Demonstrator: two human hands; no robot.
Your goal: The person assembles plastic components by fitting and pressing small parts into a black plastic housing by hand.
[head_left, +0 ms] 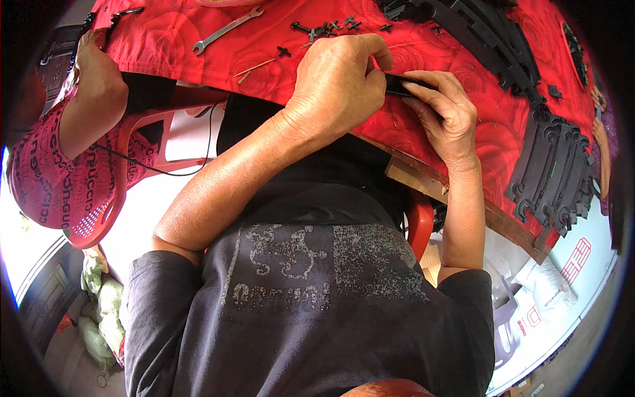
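Note:
Over the near edge of the red cloth, my left hand (340, 79) is closed, with its thumb and forefinger against one end of a black plastic piece (399, 85). From the other side, my right hand (446, 116) pinches the same piece between thumb and fingers. Most of the piece is hidden by my fingers, so its full shape does not show. Small black cross-shaped plastic pieces (329, 30) lie loose beyond my left hand. Two thin wooden sticks (254, 68) rest on the cloth left of that hand.
A metal wrench (228, 30) lies at the far left of the red-covered table (172, 40). Long black plastic parts (479, 40) are heaped at the far right, with a stack of similar parts (554, 173) nearer. Another person (92, 86) sits at left on a red chair (99, 221).

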